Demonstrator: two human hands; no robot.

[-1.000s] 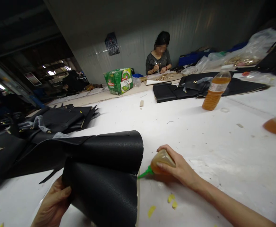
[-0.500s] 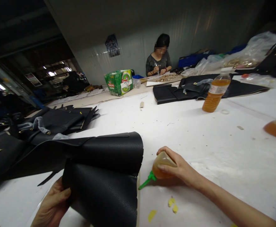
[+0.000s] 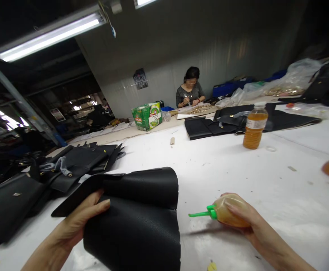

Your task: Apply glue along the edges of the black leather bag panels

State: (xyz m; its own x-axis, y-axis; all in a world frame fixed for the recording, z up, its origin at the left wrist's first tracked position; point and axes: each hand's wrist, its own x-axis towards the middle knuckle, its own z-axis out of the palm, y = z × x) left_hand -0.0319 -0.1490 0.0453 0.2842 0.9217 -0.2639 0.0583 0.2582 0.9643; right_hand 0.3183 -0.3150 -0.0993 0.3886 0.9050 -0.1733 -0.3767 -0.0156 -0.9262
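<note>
Grips the black leather [image 3: 136, 235] in the left hand [image 3: 81, 218], with thumb laid across the lower panel and fingers mostly hidden, closed on the edge. Clasps the squeeze bottle [image 3: 229, 212] in the right hand [image 3: 248, 215], with fingers curled round its cloudy, amber body (partly out of sight behind it). Points the green nozzle [image 3: 202, 214] at the notched edge, near but apart. Spreads the leather over the white table [image 3: 206, 175] in 2 bowed panels, 1 above the other, smooth and faintly grained.
</note>
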